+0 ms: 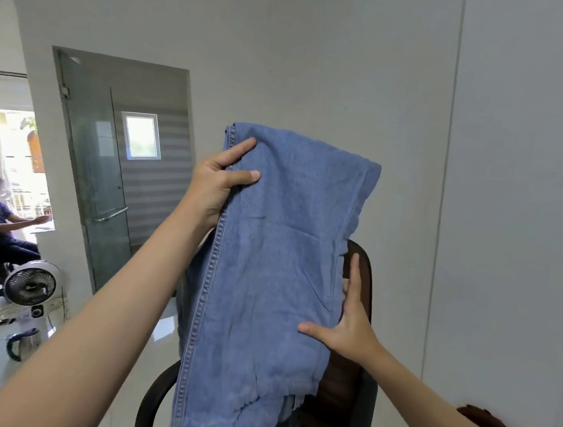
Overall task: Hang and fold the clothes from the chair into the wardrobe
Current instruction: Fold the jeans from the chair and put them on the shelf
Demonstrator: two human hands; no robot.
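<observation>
The left hand (220, 179) is raised at arm's length, slightly left of centre, and is clamped on the upper left edge of the folded blue jeans (269, 263): thumb and forefinger lie on the near face along the stitched seam, while the other fingers are hidden behind the cloth. The left forearm runs down toward 7 o'clock. The right hand (348, 324) is held at about 4 o'clock from the left hand, with its fingers spread apart and straight; its thumb is laid on the near face of the denim, and its fingers are stretched up along the garment's right edge. Nothing is gripped by it. The right forearm runs off toward 5 o'clock.

The jeans are held upright in the air at the middle of the view, doubled over, with the fold at the top and the loose ends hanging at 6 o'clock. Directly behind and below them a dark chair (350, 383) is largely blocked from sight; more clothing is piled on its seat. At 9 o'clock a glass door (96, 176) is seen. At 8 o'clock a fan (30, 285) and a kettle (23, 344) stand on the floor, and seated people are seen beyond.
</observation>
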